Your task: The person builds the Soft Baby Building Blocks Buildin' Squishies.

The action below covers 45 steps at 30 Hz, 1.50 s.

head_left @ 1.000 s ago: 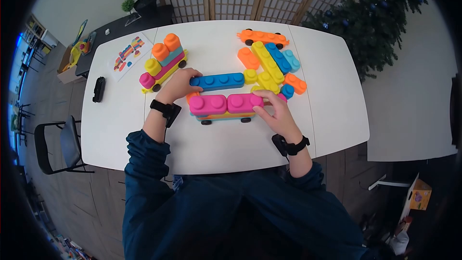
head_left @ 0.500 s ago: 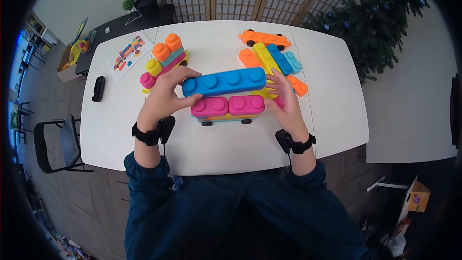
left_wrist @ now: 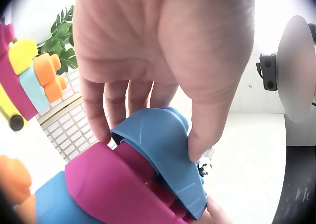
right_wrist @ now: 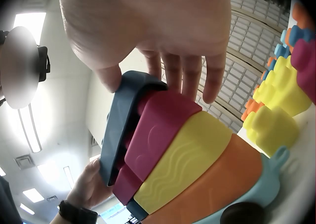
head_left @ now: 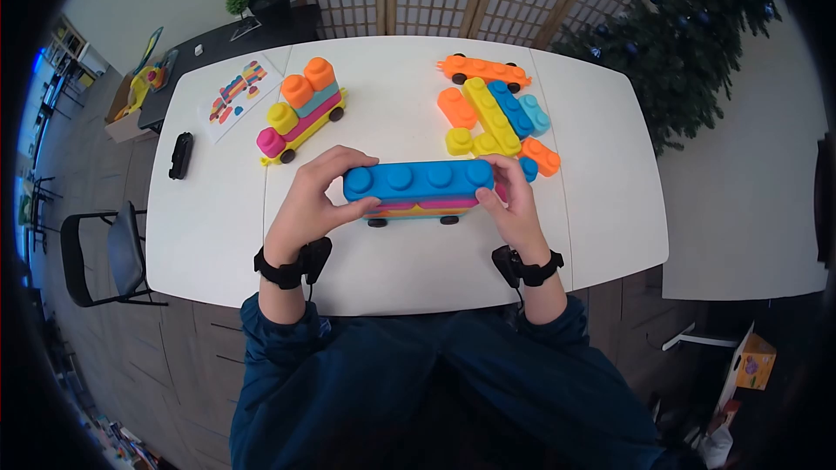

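A long blue block (head_left: pixel 418 183) with a row of studs lies over the pink blocks (right_wrist: pixel 160 130) of a wheeled toy wagon. My left hand (head_left: pixel 320 198) pinches its left end between thumb and fingers. At the other end my right hand (head_left: pixel 515 202) grips it, thumb on the near side. Pink studs show in a gap under the blue block in the wrist views, and it sits tilted over them. Beneath the pink come a yellow block (right_wrist: pixel 182 160), an orange block (right_wrist: pixel 212 184) and a light blue wheeled base (right_wrist: pixel 271 177).
A built toy wagon (head_left: pixel 305 117) stands at the left, beside a picture sheet (head_left: pixel 241 96) and a black case (head_left: pixel 181 156). Loose blocks, among them a long yellow block (head_left: pixel 490 115), lie at the back right, with an orange wheeled base (head_left: pixel 484 70) behind them.
The long blue block was lifted from the table by my left hand and brought toward me over the pink blocks. My right hand left the pink block and took the blue block's right end.
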Available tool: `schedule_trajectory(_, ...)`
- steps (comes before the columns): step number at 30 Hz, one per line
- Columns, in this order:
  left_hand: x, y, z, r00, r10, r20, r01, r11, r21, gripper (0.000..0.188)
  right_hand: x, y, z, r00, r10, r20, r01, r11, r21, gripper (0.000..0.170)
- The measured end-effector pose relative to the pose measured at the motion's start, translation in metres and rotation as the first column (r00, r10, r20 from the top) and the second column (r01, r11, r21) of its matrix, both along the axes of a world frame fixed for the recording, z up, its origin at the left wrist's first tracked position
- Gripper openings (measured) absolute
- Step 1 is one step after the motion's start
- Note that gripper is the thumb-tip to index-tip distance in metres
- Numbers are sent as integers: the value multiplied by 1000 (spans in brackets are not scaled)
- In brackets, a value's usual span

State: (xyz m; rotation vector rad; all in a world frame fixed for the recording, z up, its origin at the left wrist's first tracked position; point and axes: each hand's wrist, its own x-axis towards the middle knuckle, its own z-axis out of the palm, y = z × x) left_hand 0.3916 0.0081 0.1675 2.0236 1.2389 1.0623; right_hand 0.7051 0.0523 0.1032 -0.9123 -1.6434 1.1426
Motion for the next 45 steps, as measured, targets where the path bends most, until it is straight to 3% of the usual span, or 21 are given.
schedule_trajectory(22, 0, -9, -24, 986, 60, 157, -44, 994, -101, 52, -5, 0, -18, 991, 45, -125, -43, 999, 20, 47)
schedule_trajectory(26, 0, -11, -23, 987, 63, 148, -48, 994, -101, 54, -4, 0, -22, 992, 43, -122, -42, 999, 6, 46)
schedule_trajectory(29, -2, -12, -19, 995, 51, 90, -40, 991, -126, 47, -3, 0, -21, 991, 43, -125, -44, 999, -2, 47)
schedule_trajectory(31, -14, -8, -30, 954, -89, 287, 121, 988, -95, 37, -3, 1, -19, 990, 42, -132, -43, 999, -9, 47)
schedule_trajectory(32, -18, -4, -33, 954, -93, 286, 124, 988, -91, 37, -2, 1, -18, 990, 37, -138, -40, 999, -23, 47)
schedule_trajectory(35, -30, 5, -46, 979, 180, 98, -158, 968, -196, 37, 0, -1, -19, 990, 23, -136, -28, 999, -34, 47)
schedule_trajectory(36, -31, 10, -57, 979, 180, 97, -158, 968, -195, 37, -1, -1, -20, 991, 21, -130, -24, 999, -26, 47)
schedule_trajectory(38, -31, 18, -75, 967, 158, -198, -175, 982, -71, 44, -2, -2, -19, 991, 17, -136, -21, 1000, -23, 47)
schedule_trajectory(40, -26, 23, -82, 969, 142, -203, -154, 987, -41, 46, -2, -2, -19, 990, 12, -142, -15, 1000, -22, 46)
schedule_trajectory(45, -25, 34, -93, 937, 117, -330, -175, 973, -150, 44, -2, -3, -21, 987, 0, -160, -6, 999, -39, 46)
